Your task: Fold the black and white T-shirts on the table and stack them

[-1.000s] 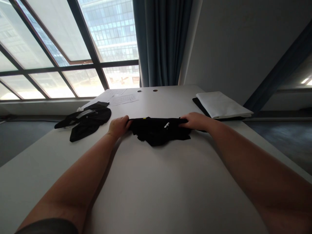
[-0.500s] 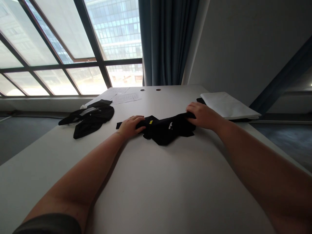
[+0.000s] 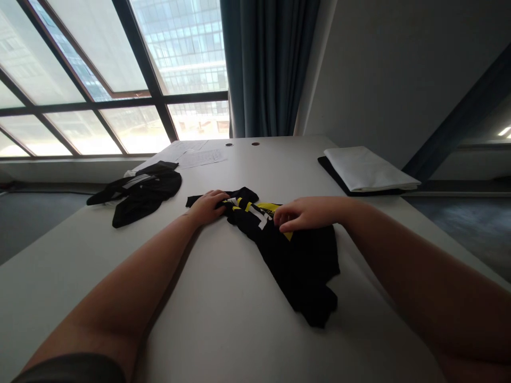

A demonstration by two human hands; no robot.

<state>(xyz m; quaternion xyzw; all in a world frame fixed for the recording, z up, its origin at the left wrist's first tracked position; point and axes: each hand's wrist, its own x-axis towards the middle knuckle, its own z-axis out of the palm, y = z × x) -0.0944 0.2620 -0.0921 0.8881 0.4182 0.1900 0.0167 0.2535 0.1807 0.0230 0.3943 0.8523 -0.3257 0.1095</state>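
Note:
A black sports shirt (image 3: pixel 303 266) with yellow and white print lies crumpled on the white table (image 3: pixel 223 319), one part trailing toward me on the right. My left hand (image 3: pixel 207 207) presses down on its far left end, fingers closed on the cloth. Over the shirt's printed middle hovers my right hand (image 3: pixel 301 214), with its fingers curled and the thumb a little apart; no cloth shows between them. Some of the print is hidden beneath that hand.
Another black garment (image 3: pixel 147 194) with grey patches lies at the table's left. Paper sheets (image 3: pixel 203 158) lie toward the back. Folded white cloth (image 3: pixel 371 169) rests over something black on the right. A dark curtain (image 3: pixel 267 69) hangs beyond the table, beside windows.
The shirt's right part has come over toward me and spread out, showing more yellow and white print. My right hand has moved left and nearer, off the shirt's right end. My left hand stays put.

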